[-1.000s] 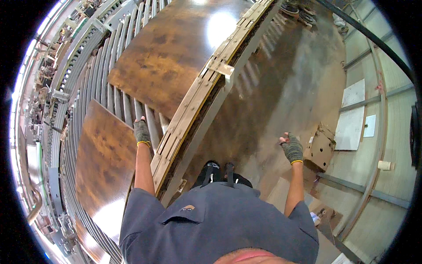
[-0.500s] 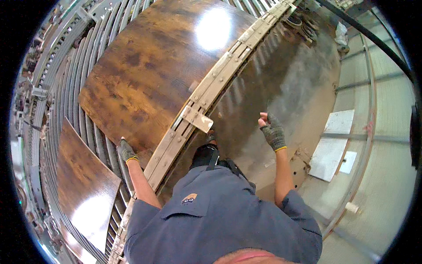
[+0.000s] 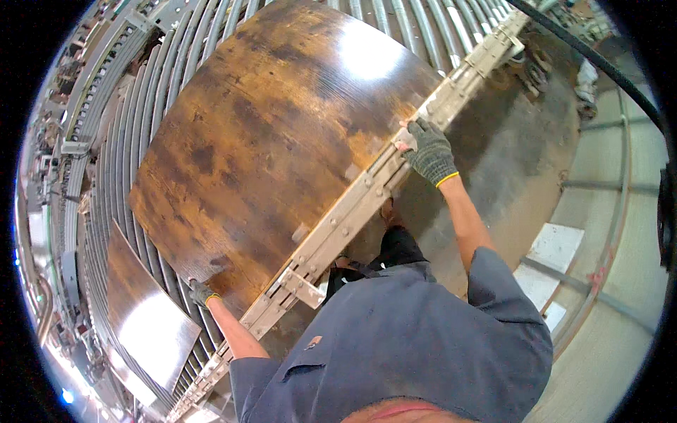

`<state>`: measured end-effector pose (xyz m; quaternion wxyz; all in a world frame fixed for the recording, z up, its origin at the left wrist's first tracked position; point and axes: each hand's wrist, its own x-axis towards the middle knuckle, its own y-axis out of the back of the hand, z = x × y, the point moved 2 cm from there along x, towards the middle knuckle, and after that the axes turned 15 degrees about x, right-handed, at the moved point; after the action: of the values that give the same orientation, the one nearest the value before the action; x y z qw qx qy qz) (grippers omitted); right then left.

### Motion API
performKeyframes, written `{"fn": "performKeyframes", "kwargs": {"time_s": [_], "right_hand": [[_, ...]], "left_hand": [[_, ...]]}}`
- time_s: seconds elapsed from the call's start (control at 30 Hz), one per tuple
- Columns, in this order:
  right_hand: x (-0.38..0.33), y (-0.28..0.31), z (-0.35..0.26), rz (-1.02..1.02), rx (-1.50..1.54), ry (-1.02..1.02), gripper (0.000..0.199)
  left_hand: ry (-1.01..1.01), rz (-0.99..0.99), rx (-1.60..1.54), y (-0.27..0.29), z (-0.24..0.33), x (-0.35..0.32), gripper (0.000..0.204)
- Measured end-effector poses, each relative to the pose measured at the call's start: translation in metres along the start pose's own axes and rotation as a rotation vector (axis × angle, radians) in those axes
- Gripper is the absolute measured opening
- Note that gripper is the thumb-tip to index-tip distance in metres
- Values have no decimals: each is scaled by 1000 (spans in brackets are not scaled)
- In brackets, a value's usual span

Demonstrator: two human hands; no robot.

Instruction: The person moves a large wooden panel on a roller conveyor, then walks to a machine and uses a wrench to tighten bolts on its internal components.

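Observation:
A large glossy brown wood-grain board [image 3: 247, 155] lies flat on the conveyor rollers, its long side along a metal side rail [image 3: 345, 211]. My left hand [image 3: 202, 292], in a grey fingerless glove with a yellow cuff, closes on the board's edge at the near left corner. Farther right, my right hand [image 3: 430, 151], gloved the same way, reaches over the rail. Its bent fingers and thumb meet the board's long edge; the fingertips are partly hidden. A second wood-grain board [image 3: 144, 310] rests on the rollers to the left, apart from the large one.
Metal rollers [image 3: 416, 32] run under and beyond the boards. A bracket [image 3: 303, 289] sticks out from the rail near my body. White sheets [image 3: 553, 254] lean by the pale wall on the right. A black cable [image 3: 592, 56] crosses the upper right.
My right hand has come from over the floor onto the rail and board edge. My left hand stays at the board's corner. My body and the view have shifted along the rail.

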<state>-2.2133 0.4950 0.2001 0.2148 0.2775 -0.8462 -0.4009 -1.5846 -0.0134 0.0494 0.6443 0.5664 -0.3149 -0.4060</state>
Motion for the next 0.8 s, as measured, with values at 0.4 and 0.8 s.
{"fn": "performKeyframes", "kwargs": {"time_s": [0.4, 0.8], "right_hand": [[197, -48, 170, -382, -418, -10, 87], [380, 45, 349, -292, -550, -329, 100]], "left_hand": [[-24, 10, 154, -16, 30, -32, 58], [-607, 138, -123, -61, 207, -232, 58]]}}
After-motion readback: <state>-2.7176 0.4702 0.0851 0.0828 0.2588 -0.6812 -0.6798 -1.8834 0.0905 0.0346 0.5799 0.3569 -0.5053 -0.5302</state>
